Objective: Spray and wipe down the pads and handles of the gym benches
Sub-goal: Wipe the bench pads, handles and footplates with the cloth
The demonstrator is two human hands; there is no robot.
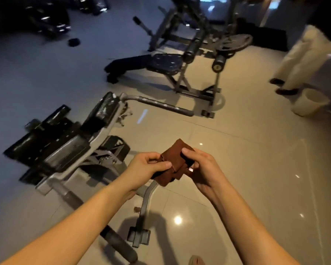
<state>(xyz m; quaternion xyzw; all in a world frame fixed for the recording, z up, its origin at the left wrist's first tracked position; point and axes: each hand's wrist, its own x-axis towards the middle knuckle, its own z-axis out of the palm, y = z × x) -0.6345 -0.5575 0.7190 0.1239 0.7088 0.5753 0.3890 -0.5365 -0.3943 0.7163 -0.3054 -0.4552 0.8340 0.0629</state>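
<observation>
Two benches (69, 148) (164, 62); one cloth (175, 155); one bucket (310, 102); two hands (143, 169) (201, 165).

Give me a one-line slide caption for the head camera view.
Both hands, left hand and right hand, fold a brown cloth above a gym bench.

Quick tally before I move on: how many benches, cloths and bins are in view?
Benches: 2, the near bench and the far bench
Cloths: 1, the brown cloth, gripped by left hand and right hand
Bins: 1, the pale bin
Total: 4
</observation>
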